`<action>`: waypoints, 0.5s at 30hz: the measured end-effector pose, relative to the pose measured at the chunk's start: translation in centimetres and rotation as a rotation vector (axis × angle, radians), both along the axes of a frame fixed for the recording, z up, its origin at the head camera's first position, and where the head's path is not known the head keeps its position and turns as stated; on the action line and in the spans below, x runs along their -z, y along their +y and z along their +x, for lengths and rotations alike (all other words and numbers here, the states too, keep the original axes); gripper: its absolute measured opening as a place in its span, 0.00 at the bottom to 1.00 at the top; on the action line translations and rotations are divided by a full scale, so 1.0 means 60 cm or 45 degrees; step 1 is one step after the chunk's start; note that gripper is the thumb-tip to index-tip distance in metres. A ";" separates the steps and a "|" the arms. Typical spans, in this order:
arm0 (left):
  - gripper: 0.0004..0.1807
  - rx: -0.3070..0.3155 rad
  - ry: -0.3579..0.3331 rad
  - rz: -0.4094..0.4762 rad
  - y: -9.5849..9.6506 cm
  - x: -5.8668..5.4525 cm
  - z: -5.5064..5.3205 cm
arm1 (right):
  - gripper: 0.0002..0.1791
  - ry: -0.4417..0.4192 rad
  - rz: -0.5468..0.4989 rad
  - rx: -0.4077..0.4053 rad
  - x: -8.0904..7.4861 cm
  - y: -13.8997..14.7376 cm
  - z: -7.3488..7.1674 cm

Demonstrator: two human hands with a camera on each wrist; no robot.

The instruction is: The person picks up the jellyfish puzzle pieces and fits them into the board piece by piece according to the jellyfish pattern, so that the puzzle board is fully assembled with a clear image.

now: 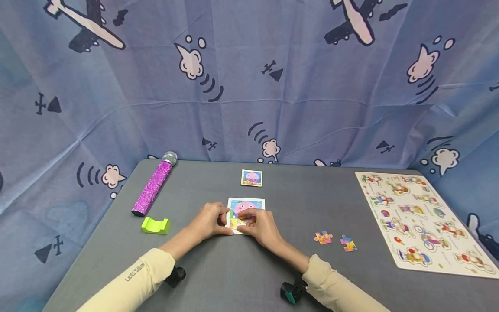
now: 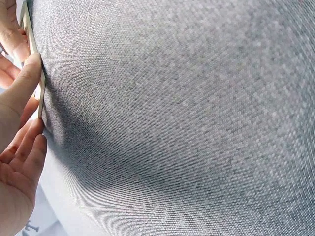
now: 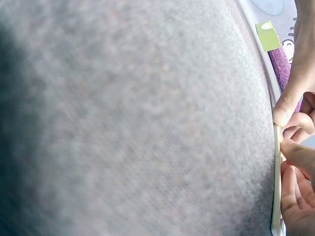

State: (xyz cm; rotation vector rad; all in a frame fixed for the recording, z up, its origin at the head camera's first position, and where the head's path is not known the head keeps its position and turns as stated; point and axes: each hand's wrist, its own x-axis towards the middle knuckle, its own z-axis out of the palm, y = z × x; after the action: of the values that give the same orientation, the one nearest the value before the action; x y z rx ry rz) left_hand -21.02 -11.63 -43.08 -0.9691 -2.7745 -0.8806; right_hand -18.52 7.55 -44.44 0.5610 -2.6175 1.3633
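A small jigsaw puzzle [image 1: 245,204] with a white border and a pink round cartoon figure lies flat on the grey table. My left hand [image 1: 210,221] grips its left side, with the thumb at the lower left corner and fingers along the left edge. Over the lower middle of the picture, the thumb and bent index finger of my right hand [image 1: 262,225] hold a puzzle piece, mostly hidden by the fingers. The wrist views catch the puzzle board [image 3: 277,182] edge-on, with both hands around it. Two loose puzzle pieces, one [image 1: 323,237] orange-pink and one [image 1: 348,243] blue-yellow, lie to the right.
A small picture card [image 1: 251,178] lies behind the puzzle. On the left are a purple glitter microphone [image 1: 156,184] and a lime-green curved block [image 1: 155,225]. A large pale board [image 1: 425,221] with cartoon figures covers the right side. A blue patterned curtain [image 1: 249,86] hangs behind the table.
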 end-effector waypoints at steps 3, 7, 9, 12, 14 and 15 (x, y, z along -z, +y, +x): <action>0.23 0.006 0.010 0.005 -0.001 0.000 0.000 | 0.14 0.012 0.012 -0.022 0.000 -0.001 -0.003; 0.23 0.007 0.015 0.010 -0.002 -0.001 0.000 | 0.14 0.036 0.014 -0.041 0.001 -0.001 -0.005; 0.23 0.002 0.004 0.011 -0.001 -0.002 0.000 | 0.14 0.039 0.017 -0.039 0.002 -0.002 -0.004; 0.23 -0.008 -0.006 0.010 -0.001 -0.002 0.000 | 0.14 0.039 0.016 -0.037 0.003 -0.003 -0.003; 0.23 -0.016 -0.017 0.010 0.000 -0.002 0.000 | 0.14 0.039 0.020 -0.036 0.003 -0.004 -0.004; 0.23 -0.019 -0.019 0.010 0.000 -0.002 0.000 | 0.14 0.046 0.024 -0.039 0.003 -0.005 -0.004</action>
State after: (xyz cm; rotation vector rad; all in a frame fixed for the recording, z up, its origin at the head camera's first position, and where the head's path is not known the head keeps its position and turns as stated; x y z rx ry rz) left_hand -21.02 -11.64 -42.98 -0.9438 -2.7850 -0.8994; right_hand -18.75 7.25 -44.64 0.6247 -2.6064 1.3257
